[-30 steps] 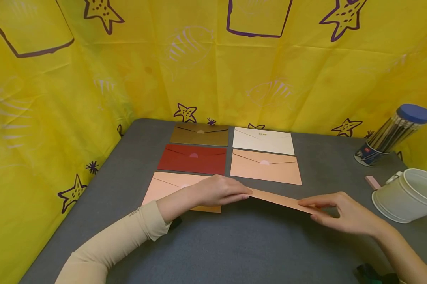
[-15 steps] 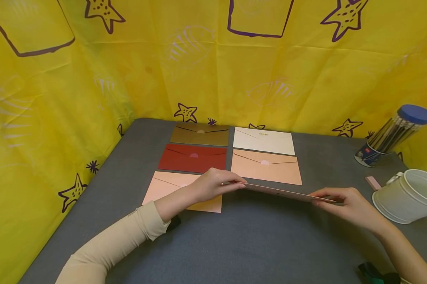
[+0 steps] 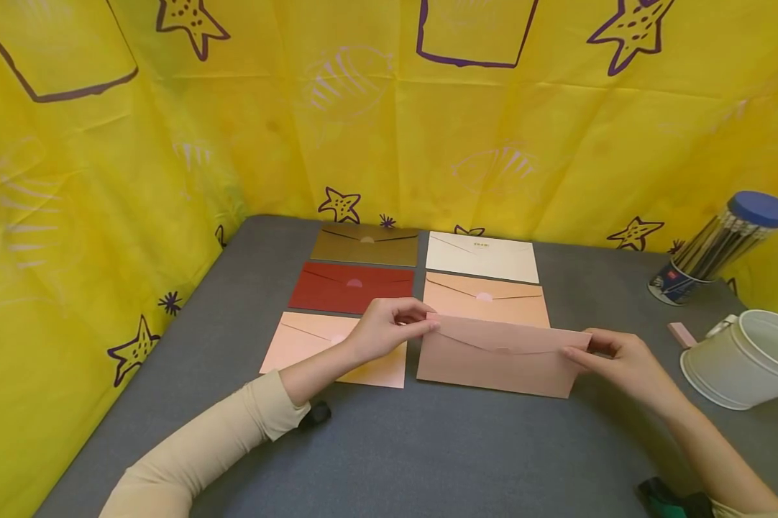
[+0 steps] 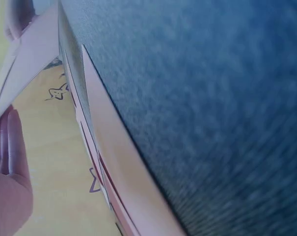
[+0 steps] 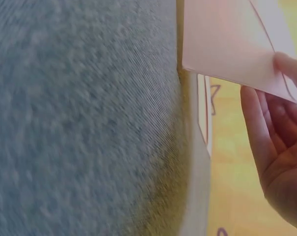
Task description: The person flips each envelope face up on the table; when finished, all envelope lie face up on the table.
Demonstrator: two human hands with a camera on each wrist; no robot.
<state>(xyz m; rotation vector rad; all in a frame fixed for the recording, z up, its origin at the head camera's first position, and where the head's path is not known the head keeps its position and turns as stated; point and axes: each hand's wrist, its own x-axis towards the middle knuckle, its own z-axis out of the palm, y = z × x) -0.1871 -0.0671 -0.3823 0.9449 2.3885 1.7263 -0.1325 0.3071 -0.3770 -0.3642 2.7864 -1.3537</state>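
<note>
A pink envelope (image 3: 492, 363) is held tilted up, its flap side facing me, in front of the peach envelope (image 3: 512, 309). My left hand (image 3: 389, 327) pinches its upper left corner between thumb and fingers. At the upper right corner my right hand (image 3: 628, 363) grips it, thumb on the near face and fingers behind. In the right wrist view the right thumb (image 5: 290, 71) presses on the envelope near its flap line. Another light pink envelope (image 3: 376, 367) lies flat under my left wrist, partly covered by the hand.
Behind lie a red envelope (image 3: 331, 288), a gold envelope (image 3: 344, 248) and a white envelope (image 3: 505, 259), flat on the grey table (image 3: 389, 460). A white bucket (image 3: 719, 370), a pink eraser (image 3: 682, 335) and a tub of pencils (image 3: 680, 284) stand at right. Yellow cloth hangs behind.
The held envelope has turned from nearly edge-on to showing its flap face, its lower edge now toward me. Both hands have kept hold of it and shifted slightly.
</note>
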